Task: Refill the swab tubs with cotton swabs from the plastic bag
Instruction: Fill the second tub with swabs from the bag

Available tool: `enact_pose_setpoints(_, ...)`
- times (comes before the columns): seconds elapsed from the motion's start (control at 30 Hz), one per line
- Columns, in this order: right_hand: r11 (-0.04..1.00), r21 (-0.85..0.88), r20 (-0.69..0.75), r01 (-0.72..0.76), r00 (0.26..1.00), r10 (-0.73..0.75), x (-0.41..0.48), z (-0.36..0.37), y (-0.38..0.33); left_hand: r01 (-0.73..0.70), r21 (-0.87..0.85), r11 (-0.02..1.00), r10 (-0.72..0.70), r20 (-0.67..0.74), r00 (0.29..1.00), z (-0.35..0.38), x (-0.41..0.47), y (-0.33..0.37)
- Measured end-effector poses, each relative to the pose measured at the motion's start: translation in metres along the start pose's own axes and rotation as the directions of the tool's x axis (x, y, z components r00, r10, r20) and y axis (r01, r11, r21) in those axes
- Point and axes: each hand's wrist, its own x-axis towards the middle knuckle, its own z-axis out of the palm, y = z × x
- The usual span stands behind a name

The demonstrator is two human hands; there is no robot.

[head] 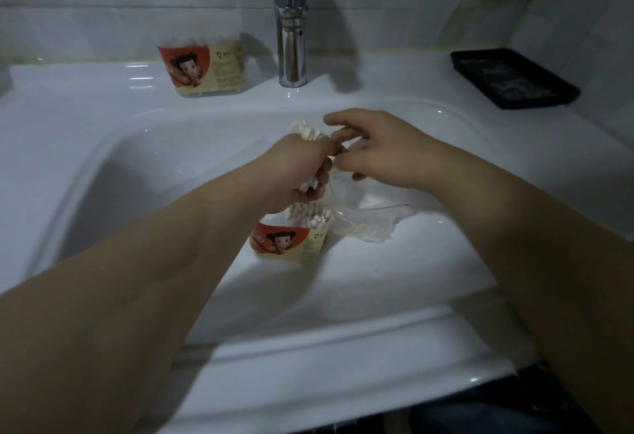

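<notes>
My left hand (298,173) grips a bundle of cotton swabs (307,131) above the sink; white tips stick out above and below the fist. Right under it stands an open swab tub (291,241) with a red cartoon label, filled with upright swabs (310,216). My right hand (374,149) is beside the left one, fingers loosely curled; it seems to pinch the clear plastic bag (363,217), which hangs crumpled to the right of the tub. A second tub (206,66) with the same label stands on the sink ledge at the back left.
A chrome tap (291,22) rises at the back centre of the white sink (137,166). A black tray (514,78) lies on the ledge at the back right. White tiles form the wall behind.
</notes>
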Motion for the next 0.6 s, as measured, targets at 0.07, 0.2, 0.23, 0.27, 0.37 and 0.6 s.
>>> enact_pose_setpoints(0.07,0.997,0.001,-0.035,-0.083,0.996,0.083,0.001,0.000,0.000,0.003,0.005,1.000,-0.002,-0.072,0.997,-0.002,0.003,0.000)
enact_pose_setpoints(0.2,0.957,-0.139,0.126,-0.254,0.954,0.272,0.001,0.005,0.010,-0.004,0.025,1.000,0.007,-0.098,0.995,-0.004,0.005,-0.002)
enact_pose_setpoints(0.23,0.948,-0.209,0.189,-0.242,0.941,0.281,0.001,0.008,0.012,-0.007,0.031,0.999,0.010,-0.091,0.996,-0.004,0.005,-0.002)
enact_pose_setpoints(0.27,0.936,-0.286,0.241,-0.204,0.930,0.276,0.001,0.011,0.013,-0.010,0.042,0.999,0.014,-0.082,0.997,-0.003,0.005,-0.002)
enact_pose_setpoints(0.37,0.859,-0.508,0.345,-0.053,0.902,0.260,0.000,0.018,0.012,-0.013,0.061,0.998,0.016,-0.057,0.998,-0.002,0.006,-0.003)
enact_pose_setpoints(0.6,0.730,-0.679,0.425,0.082,0.854,0.299,-0.001,0.037,0.016,-0.007,0.091,0.996,0.011,-0.051,0.999,-0.001,0.005,-0.003)
